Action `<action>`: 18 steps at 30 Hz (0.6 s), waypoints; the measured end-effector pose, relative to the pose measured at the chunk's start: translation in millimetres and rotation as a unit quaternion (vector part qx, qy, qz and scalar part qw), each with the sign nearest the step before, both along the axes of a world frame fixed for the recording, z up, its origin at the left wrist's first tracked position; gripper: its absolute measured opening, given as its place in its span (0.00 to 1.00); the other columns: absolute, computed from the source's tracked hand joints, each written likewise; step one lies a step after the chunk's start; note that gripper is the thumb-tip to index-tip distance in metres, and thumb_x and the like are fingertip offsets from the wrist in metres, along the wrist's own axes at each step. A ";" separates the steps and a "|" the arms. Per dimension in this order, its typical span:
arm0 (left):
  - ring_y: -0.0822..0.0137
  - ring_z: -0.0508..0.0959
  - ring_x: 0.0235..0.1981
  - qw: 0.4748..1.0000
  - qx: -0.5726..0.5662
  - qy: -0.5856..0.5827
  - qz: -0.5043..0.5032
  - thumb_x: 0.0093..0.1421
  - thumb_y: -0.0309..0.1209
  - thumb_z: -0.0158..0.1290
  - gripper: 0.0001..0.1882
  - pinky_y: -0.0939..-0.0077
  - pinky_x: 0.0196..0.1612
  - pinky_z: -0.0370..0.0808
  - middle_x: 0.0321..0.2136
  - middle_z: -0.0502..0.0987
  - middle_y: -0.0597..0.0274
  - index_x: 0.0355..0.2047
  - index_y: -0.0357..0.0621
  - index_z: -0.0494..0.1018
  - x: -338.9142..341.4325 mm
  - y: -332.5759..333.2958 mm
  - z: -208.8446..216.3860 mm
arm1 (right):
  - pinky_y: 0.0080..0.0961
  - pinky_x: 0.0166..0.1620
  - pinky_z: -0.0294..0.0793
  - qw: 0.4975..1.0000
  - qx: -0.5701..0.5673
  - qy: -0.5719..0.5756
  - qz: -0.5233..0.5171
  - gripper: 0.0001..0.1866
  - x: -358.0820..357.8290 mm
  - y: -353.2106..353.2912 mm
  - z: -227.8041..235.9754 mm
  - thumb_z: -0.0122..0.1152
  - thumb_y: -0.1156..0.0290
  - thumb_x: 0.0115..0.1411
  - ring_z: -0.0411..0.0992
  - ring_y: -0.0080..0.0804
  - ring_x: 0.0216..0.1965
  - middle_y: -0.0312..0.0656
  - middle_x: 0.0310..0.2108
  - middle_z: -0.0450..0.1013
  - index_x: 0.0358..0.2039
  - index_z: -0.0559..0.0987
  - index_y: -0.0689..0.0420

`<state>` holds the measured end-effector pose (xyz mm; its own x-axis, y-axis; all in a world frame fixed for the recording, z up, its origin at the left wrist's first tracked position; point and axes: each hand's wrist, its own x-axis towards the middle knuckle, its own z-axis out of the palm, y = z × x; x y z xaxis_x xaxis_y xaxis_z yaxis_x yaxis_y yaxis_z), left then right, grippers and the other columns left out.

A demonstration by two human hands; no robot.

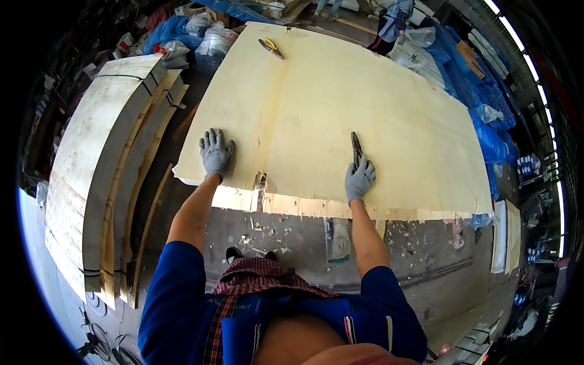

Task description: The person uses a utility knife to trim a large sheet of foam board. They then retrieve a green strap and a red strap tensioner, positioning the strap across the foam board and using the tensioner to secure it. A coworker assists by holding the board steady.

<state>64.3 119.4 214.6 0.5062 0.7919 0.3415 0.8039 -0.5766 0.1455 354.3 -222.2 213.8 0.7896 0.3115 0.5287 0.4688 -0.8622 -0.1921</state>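
Note:
A wide stack of pale yellowish wood veneer sheets [340,109] lies in front of me, its near edge torn and ragged. My left hand [216,155], in a grey glove, rests flat near the left edge with fingers spread. Further right, my right hand [360,177], also gloved in grey, grips a slim dark hand tool [356,145] that points away from me over the top sheet. Its exact kind is too small to tell. Pliers with yellow and black handles [271,48] lie near the far left corner.
On the left stands a strapped stack of boards [100,152]. Wood scraps [267,231] litter the floor by my feet. Blue plastic sheeting [486,137] and wrapped bundles line the right side. Another person [394,24] is beyond the far edge. Bags [213,48] sit at the back left.

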 end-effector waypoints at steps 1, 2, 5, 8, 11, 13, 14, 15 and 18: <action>0.48 0.57 0.65 1.000 0.000 -0.001 0.000 0.63 0.52 0.41 0.33 0.53 0.66 0.48 0.63 0.59 0.44 0.61 0.42 0.62 0.3 0.4 -0.5 | 0.47 0.51 0.64 1.000 -0.003 -0.001 -0.001 0.29 -0.2 0.1 0.0 0.56 0.56 0.56 0.65 0.48 0.52 0.49 0.52 0.66 0.57 0.67 0.49; 0.48 0.57 0.65 1.000 0.001 -0.002 0.000 0.63 0.52 0.41 0.33 0.53 0.67 0.48 0.63 0.59 0.44 0.61 0.42 0.62 0.9 0.9 -0.3 | 0.47 0.51 0.64 1.000 -0.005 -0.003 -0.002 0.29 -0.4 0.2 0.1 0.56 0.56 0.56 0.65 0.48 0.52 0.49 0.52 0.66 0.57 0.67 0.49; 0.48 0.58 0.64 1.000 0.013 0.001 0.004 0.64 0.51 0.40 0.32 0.53 0.66 0.49 0.62 0.61 0.44 0.60 0.42 0.62 1.2 0.3 1.0 | 0.47 0.51 0.64 1.000 -0.008 0.002 0.006 0.29 0.2 0.5 1.7 0.56 0.56 0.56 0.65 0.48 0.52 0.48 0.51 0.67 0.57 0.67 0.50; 0.48 0.58 0.64 1.000 0.016 -0.007 0.001 0.64 0.51 0.41 0.32 0.52 0.66 0.49 0.62 0.60 0.44 0.61 0.42 0.62 -0.9 2.1 -3.0 | 0.47 0.51 0.64 1.000 -0.005 -0.007 0.010 0.29 0.5 3.0 -0.4 0.56 0.56 0.56 0.65 0.48 0.52 0.48 0.52 0.67 0.58 0.67 0.50; 0.48 0.57 0.65 1.000 0.005 -0.006 0.001 0.63 0.51 0.41 0.33 0.52 0.66 0.48 0.63 0.59 0.44 0.61 0.42 0.61 -1.2 2.3 -2.3 | 0.47 0.51 0.64 1.000 -0.010 -0.011 0.011 0.29 1.4 2.4 -4.1 0.56 0.56 0.56 0.64 0.47 0.52 0.48 0.52 0.66 0.58 0.66 0.50; 0.49 0.57 0.65 1.000 -0.005 -0.005 0.005 0.62 0.52 0.42 0.34 0.53 0.67 0.47 0.63 0.59 0.44 0.61 0.42 0.62 -0.6 1.3 -2.5 | 0.47 0.51 0.64 1.000 -0.016 -0.005 0.010 0.29 0.5 0.5 -5.1 0.56 0.56 0.57 0.64 0.47 0.52 0.48 0.52 0.66 0.58 0.66 0.50; 0.48 0.57 0.65 1.000 -0.001 -0.014 0.003 0.62 0.52 0.43 0.33 0.53 0.67 0.47 0.63 0.59 0.43 0.60 0.41 0.63 0.6 1.7 -2.9 | 0.47 0.51 0.64 1.000 -0.017 0.001 0.008 0.29 0.4 1.1 -2.4 0.56 0.56 0.57 0.64 0.47 0.52 0.48 0.52 0.66 0.59 0.66 0.50; 0.48 0.57 0.65 1.000 0.000 -0.015 0.003 0.62 0.51 0.43 0.33 0.53 0.67 0.47 0.63 0.59 0.43 0.60 0.41 0.63 0.7 1.4 -3.3 | 0.47 0.51 0.64 1.000 -0.019 0.006 0.006 0.29 0.7 1.3 -1.5 0.55 0.56 0.57 0.64 0.47 0.52 0.48 0.52 0.66 0.59 0.66 0.50; 0.47 0.57 0.65 1.000 0.003 -0.026 -0.001 0.61 0.51 0.44 0.33 0.52 0.67 0.48 0.62 0.60 0.42 0.60 0.39 0.63 -0.1 2.3 -3.1 | 0.48 0.51 0.64 1.000 -0.022 0.007 0.011 0.30 1.5 1.8 -3.4 0.55 0.56 0.57 0.63 0.48 0.53 0.47 0.52 0.66 0.59 0.66 0.50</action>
